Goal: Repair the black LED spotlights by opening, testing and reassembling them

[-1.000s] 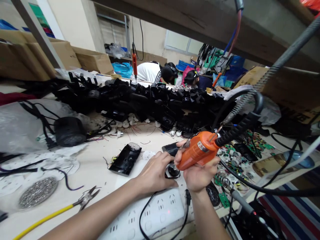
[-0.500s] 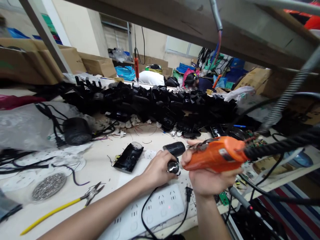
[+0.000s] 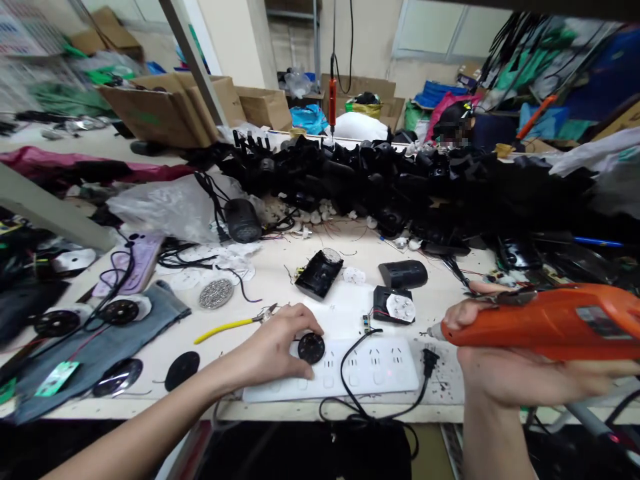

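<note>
My left hand grips a small round black disc between thumb and fingers, over the left part of a white power strip. My right hand is wrapped round an orange electric screwdriver, its tip pointing left above the bench. Between the hands lies a black housing with a white round board at its side. Behind it rests a black half-cylinder cover. Another open black casing lies to its left. Yellow-handled cutters lie beside my left wrist.
A round dish of screws sits left. A black plug and cord lie at the strip's right end. Black parts are heaped across the back. Blue cloth covers the left front. A person is beyond the heap.
My left hand has come away from the black housing, leftward, with the round black disc. My right hand has drawn the screwdriver away to the right. The camera view has turned left.
</note>
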`<state>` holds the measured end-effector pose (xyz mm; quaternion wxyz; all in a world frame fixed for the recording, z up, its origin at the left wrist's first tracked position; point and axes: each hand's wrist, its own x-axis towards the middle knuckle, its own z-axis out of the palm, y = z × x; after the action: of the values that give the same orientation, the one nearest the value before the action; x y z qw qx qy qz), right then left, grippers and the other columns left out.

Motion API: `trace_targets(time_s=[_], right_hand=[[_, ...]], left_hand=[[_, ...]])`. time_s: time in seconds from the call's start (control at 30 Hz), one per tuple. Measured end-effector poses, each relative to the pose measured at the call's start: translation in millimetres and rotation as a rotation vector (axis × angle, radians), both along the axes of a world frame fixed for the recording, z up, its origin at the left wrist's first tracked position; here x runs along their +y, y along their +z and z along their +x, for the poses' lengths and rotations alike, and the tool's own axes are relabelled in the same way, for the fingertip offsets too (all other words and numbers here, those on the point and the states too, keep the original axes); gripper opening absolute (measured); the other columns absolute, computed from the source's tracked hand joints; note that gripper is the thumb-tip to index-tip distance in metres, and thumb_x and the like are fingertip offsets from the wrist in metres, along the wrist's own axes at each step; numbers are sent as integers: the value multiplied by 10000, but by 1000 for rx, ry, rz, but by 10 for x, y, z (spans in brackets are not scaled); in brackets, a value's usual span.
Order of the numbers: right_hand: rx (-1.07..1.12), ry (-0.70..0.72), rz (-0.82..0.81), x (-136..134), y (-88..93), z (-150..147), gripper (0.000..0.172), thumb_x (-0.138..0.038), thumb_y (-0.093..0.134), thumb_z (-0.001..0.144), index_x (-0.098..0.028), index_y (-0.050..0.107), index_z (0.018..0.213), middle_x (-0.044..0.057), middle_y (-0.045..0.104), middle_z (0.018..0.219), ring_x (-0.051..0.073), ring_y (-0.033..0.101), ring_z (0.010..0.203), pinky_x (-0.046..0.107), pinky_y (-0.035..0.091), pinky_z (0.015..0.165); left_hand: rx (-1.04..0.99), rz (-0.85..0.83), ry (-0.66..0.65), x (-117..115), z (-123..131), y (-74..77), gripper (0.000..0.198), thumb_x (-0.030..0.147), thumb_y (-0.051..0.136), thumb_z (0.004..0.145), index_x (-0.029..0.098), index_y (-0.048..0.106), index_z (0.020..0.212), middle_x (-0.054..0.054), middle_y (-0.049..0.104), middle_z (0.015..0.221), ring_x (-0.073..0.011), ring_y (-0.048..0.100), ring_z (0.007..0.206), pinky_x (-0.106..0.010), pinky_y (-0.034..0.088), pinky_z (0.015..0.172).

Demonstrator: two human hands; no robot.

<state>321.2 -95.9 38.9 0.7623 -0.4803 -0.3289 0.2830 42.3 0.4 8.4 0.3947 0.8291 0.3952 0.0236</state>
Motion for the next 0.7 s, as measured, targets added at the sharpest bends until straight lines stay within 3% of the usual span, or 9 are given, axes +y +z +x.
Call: trace_targets(time_s=[0.1,0.2,0.37,0.43,0.53,0.63,0.7], right_hand=[[-7,10,96,27,24,-17,693,-869,445,640,-283,733,871,63,634,650,222,557,508,363,432,446],[-18,-30,143,56,98,-49,618,-839,538,642,-288,709,865,24,634,606,208,562,482,332,436,420],[52,-102,79,132,64,-63,792,-914,433,595,-202,707,807,14,573,488,181,491,397,282,360,350],[96,-125,57,174,3,-53,812,-920,415,590,-193,711,799,14,567,473,173,482,395,274,358,358],[133,-141,62,229,-79,-39,790,-907,443,571,-194,708,786,10,573,467,167,477,391,271,363,366],[137,-149,83,248,-132,-20,744,-864,452,609,-190,707,793,13,585,475,174,485,404,283,380,385],[122,-165,101,233,-151,-1,707,-833,449,650,-189,699,802,13,588,482,178,493,419,292,396,404]], left_hand=[[1,-7,8,-47,-9,-88,484,328,838,594,260,662,1039,-37,594,1134,-268,531,1094,-386,436,935],[2,-29,-24,-40,-35,-100,531,335,828,602,264,651,1097,-43,592,1183,-274,528,1135,-393,424,973],[5,-30,-70,165,49,104,640,425,776,678,308,558,1268,-47,577,1254,-273,567,1095,-400,468,918],[-80,114,-128,255,310,233,531,427,728,743,306,580,1239,-41,586,1218,-254,564,1068,-385,463,906],[-224,341,-322,287,953,360,338,342,729,768,260,673,1091,-38,618,1081,-239,527,1057,-353,426,905],[-163,448,-550,241,1620,331,184,289,713,765,215,710,933,-55,627,1036,-261,513,999,-388,398,843],[-108,476,-610,218,1925,254,140,309,724,733,179,687,769,-68,630,957,-282,506,974,-410,373,812]])
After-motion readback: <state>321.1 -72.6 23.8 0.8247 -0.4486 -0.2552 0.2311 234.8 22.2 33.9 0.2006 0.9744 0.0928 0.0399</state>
